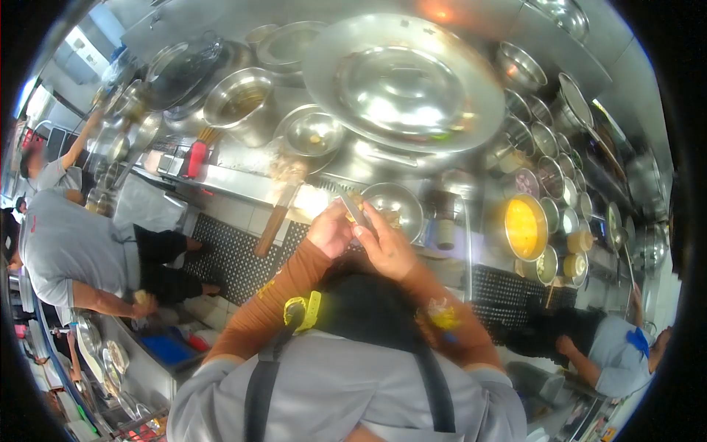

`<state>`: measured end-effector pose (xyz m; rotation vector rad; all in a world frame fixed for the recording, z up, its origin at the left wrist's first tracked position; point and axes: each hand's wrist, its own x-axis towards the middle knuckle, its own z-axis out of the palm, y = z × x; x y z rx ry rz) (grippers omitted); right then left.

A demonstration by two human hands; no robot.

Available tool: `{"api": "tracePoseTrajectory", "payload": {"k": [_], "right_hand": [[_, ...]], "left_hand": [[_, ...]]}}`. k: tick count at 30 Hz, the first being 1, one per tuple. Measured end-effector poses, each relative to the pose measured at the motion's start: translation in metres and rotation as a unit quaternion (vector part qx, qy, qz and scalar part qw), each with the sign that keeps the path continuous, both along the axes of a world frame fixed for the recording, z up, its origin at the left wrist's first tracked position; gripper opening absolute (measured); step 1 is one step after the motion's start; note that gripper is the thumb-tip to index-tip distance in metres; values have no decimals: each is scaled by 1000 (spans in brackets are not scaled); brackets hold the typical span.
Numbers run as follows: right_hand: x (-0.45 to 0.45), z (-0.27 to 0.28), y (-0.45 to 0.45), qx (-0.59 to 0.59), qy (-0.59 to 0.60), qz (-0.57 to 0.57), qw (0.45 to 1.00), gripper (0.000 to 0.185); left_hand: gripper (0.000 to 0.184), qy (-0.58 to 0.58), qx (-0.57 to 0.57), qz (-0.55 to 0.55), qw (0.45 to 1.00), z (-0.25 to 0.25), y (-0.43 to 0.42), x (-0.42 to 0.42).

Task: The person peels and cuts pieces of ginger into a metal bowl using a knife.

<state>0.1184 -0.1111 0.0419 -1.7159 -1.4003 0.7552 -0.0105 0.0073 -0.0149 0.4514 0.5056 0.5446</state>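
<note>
My left hand [331, 230] is closed round a small tan piece [356, 199], mostly covered by the fingers. My right hand [389, 252] grips a knife [349, 205], its narrow grey blade lying against the piece between both hands. Just beyond my right hand is a metal bowl [412, 222] with some light pieces inside. A wooden-handled tool [273, 230] lies to the left of my left hand, its handle sticking out over the counter edge. Farther back, a smaller steel bowl [314, 135] holds a few pale bits.
A very large metal pan [331, 66] fills the back of the counter. A deep pot [221, 103] stands at back left, near a red object [197, 158]. Many containers, including a bowl of yellow liquid [526, 227], stand right. People [77, 243] work at left and right [618, 353].
</note>
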Motion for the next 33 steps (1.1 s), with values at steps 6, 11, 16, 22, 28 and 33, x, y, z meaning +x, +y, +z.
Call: {"api": "tracePoseTrajectory", "payload": {"k": [6, 11, 16, 22, 28, 33], "right_hand": [[-1, -6, 4, 15, 4, 5, 1000, 63], [0, -11, 7, 12, 9, -13, 1000, 65], [10, -27, 10, -47, 98, -32, 994, 66], [12, -17, 12, -47, 116, -24, 992, 65], [12, -1, 5, -13, 69, -11, 997, 62], [12, -11, 0, 39, -2, -1, 999, 62]], "left_hand": [[33, 16, 9, 1, 1000, 6, -1, -3], [33, 19, 31, -34, 999, 14, -10, -6], [35, 25, 38, -79, 996, 25, -25, -5], [38, 31, 46, -76, 996, 22, -18, -5], [38, -6, 31, -30, 999, 26, -20, 0], [39, -6, 46, -6, 999, 20, -9, -1]]}}
